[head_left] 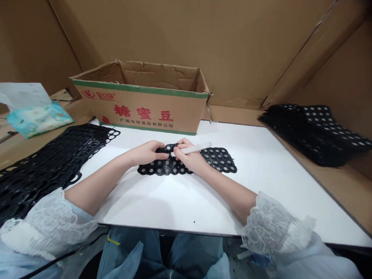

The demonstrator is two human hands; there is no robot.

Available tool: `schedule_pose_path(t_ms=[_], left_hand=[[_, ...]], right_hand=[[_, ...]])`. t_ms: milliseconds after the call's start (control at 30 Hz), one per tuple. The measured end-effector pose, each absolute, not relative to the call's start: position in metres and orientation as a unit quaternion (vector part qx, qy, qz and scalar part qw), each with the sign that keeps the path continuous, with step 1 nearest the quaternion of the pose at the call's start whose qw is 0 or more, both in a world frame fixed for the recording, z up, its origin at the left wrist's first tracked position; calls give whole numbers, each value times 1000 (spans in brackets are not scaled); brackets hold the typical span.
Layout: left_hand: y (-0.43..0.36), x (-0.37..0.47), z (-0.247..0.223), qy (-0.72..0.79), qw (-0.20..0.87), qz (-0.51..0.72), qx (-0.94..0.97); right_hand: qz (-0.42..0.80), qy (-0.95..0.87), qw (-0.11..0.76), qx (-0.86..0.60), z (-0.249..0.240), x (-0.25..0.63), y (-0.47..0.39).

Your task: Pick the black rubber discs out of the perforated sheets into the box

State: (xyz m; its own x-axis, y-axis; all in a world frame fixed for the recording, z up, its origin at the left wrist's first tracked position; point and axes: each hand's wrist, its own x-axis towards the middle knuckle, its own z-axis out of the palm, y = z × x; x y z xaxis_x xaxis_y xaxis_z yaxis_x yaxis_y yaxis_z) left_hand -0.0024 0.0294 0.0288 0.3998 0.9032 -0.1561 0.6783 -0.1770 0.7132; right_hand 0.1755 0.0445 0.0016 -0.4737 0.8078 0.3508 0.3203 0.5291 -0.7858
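A black strip with rows of round, pale-centred spots [220, 159] lies across the white table in front of me. My left hand [149, 153] grips its far edge, thumb and fingers closed on it left of the middle. In my right hand [188, 156] is a white pen-like tool [198, 148], held slanted with its tip down at the strip close to my left fingertips. The strip bulges up slightly between the hands. My right hand covers part of its middle, and the exact contact of the tip is too small to make out.
A printed cardboard box [138, 105] stands open at the back. Black sheets with round holes [51, 163] are piled at left, beside a tissue pack [37, 116]. More black spotted sheets [320, 136] are stacked at right. Cardboard walls [238, 47] surround the white table [264, 179].
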Motion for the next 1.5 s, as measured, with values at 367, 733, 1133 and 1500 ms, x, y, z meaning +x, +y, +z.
schedule_pose_path(t_ms=[367, 733, 1133, 1500], left_hand=[[27, 0, 29, 515, 568, 218, 603], [25, 1, 31, 531, 438, 208, 695], [24, -5, 45, 555, 438, 115, 698], [22, 1, 41, 589, 489, 123, 632]], right_hand=[[273, -801, 386, -368, -2, 172, 46], [197, -823, 336, -414, -3, 172, 53], [254, -827, 301, -401, 5, 172, 36], [185, -844, 326, -384, 7, 172, 34]])
